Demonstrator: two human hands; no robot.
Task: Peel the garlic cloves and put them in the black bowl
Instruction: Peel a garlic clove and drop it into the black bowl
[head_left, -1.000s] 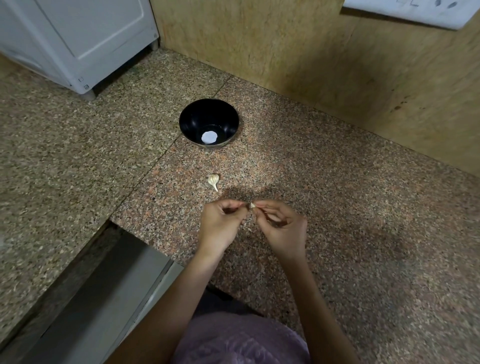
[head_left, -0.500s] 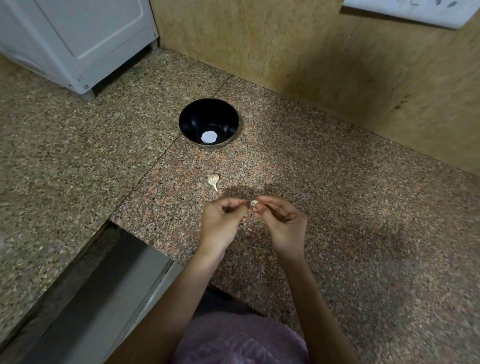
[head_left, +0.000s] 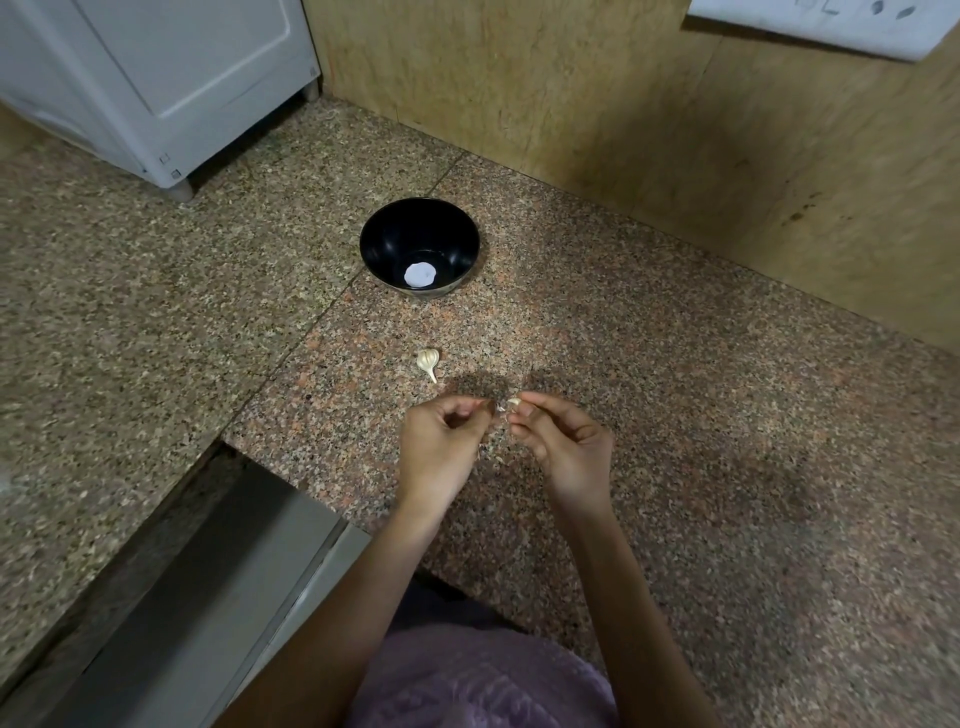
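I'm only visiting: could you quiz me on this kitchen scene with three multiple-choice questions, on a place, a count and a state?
1. Where does the black bowl stand? A) on the granite counter B) on a shelf C) on a stove
2. How many stalked garlic pieces lie on the counter? A) none B) one C) four
3. The clove being peeled is: A) in the bowl B) lying on the counter C) pinched by the right hand
Answers: A, it sits on stone; B, one lies before the bowl; C, fingertips grip it.

Dim warm light leaves soft shadows on the counter (head_left: 727, 415); edges bend, centre is sharp.
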